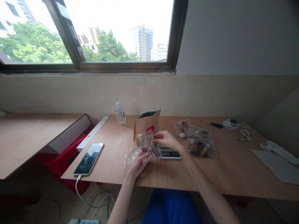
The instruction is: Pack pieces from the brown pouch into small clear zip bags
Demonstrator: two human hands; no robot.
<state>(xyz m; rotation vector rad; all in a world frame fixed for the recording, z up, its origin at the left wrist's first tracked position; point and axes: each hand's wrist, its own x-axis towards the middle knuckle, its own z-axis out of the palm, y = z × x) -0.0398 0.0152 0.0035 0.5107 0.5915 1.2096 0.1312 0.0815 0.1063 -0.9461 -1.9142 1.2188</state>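
My left hand (139,163) is closed around a clear plastic zip bag (146,140), held just above the table in front of the paper pouch. My right hand (168,140) reaches over the scale, its fingertips pinched at the bag's right edge. Whether anything lies inside this bag is hard to make out. More crumpled clear plastic (131,158) lies beside my left hand. Behind the bag stands an open brown kraft paper pouch (147,122) with a red mark. Beneath my right hand sits a small digital scale (171,154), partly covered.
Several zip bags of dark and pale pieces (202,147) lie right of the scale. Beyond them are a screwdriver (216,124), a white dome camera (231,123) and a cable. A phone (89,158) on a charging cord lies left; a plastic bottle (120,114) stands at the back.
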